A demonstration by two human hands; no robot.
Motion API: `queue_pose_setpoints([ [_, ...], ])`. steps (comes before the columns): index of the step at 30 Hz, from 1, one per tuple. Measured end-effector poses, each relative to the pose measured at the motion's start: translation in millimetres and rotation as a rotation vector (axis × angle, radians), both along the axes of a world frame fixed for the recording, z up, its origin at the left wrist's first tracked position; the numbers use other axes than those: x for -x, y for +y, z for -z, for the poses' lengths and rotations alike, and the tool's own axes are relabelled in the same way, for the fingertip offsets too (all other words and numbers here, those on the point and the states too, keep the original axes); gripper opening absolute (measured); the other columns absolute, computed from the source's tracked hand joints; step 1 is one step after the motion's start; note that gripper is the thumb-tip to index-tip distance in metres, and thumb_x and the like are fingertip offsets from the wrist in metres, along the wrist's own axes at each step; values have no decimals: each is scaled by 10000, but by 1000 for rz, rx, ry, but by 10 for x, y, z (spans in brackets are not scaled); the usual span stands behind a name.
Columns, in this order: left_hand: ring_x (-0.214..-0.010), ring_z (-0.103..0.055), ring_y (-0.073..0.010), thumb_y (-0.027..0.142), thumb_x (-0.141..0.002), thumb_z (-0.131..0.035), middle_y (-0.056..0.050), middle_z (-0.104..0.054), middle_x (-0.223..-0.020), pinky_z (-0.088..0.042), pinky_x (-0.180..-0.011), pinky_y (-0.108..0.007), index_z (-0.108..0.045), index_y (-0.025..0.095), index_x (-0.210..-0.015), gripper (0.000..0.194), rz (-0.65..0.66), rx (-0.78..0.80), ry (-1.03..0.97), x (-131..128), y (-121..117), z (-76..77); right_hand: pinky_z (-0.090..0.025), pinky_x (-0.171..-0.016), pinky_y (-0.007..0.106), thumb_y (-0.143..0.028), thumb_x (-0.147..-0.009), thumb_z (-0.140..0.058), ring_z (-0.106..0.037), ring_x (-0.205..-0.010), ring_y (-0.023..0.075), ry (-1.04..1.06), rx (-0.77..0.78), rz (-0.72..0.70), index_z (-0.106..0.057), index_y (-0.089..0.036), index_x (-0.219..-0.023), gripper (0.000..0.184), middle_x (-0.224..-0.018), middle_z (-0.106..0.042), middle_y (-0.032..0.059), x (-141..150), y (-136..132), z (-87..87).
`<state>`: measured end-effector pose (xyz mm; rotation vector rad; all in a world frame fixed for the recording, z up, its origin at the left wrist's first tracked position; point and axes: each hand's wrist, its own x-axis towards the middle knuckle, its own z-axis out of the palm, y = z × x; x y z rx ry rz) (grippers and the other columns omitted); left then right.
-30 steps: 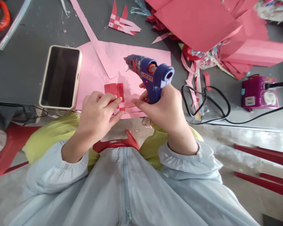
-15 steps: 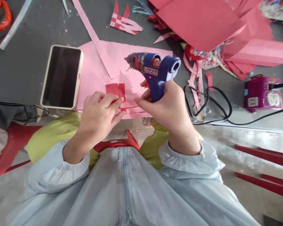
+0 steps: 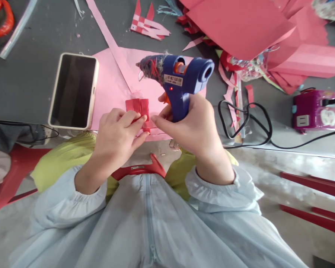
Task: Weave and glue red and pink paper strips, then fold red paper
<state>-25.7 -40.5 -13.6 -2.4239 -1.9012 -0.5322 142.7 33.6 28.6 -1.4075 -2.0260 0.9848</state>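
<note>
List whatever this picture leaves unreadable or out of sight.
All in the head view:
- Red paper: partly hidden beneath the left hand.
- Orange handle: cut off by the left edge.
- Glue gun: trigger partly hidden by the right hand.
- Purple box: round label too blurred to read.

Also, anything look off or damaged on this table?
The hot melt glue gun in the right hand looks odd: grey fuzz and red bits coat its front end. Paper strips lie strewn beside the black cable.
</note>
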Motion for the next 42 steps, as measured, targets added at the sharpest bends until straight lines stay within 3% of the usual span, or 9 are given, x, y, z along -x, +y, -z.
queue_pose_setpoints([
  [9, -974, -620, -285, 430, -951, -581, -53, -732, -1059, -430, -751, -450, -681, 246, -1038, 226, -10, 28, -49, -2, 8, 19, -533, -565, 325, -242, -744, -676, -572, -585, 131, 39, 9, 7, -623, -225, -944, 207, -726, -655, -19, 55, -4, -21],
  [19, -972, -602, -276, 436, -972, -536, -44, -737, -1051, -400, -777, -426, -673, 237, -1078, 263, -10, 3, -52, -8, 5, 27, -538, -619, 339, -247, -732, -694, -591, -606, 136, 34, 26, 13, -619, -220, -969, 250, -696, -635, -36, 30, 12, -54],
  [31, -1011, -608, -291, 440, -959, -552, -52, -722, -1103, -436, -806, -455, -666, 286, -1161, 278, -31, 86, -102, 0, 3, 14, -546, -635, 336, -277, -754, -681, -611, -633, 146, -2, -5, -22, -614, -226, -962, 225, -718, -647, -26, -22, 81, -33],
  [42, -1000, -597, -266, 396, -967, -538, -54, -720, -1037, -471, -793, -457, -672, 248, -1001, 203, -34, 48, -105, 7, 6, 40, -531, -572, 321, -266, -789, -661, -569, -617, 137, 6, 48, -82, -590, -235, -954, 182, -710, -592, -32, 158, -14, -71],
])
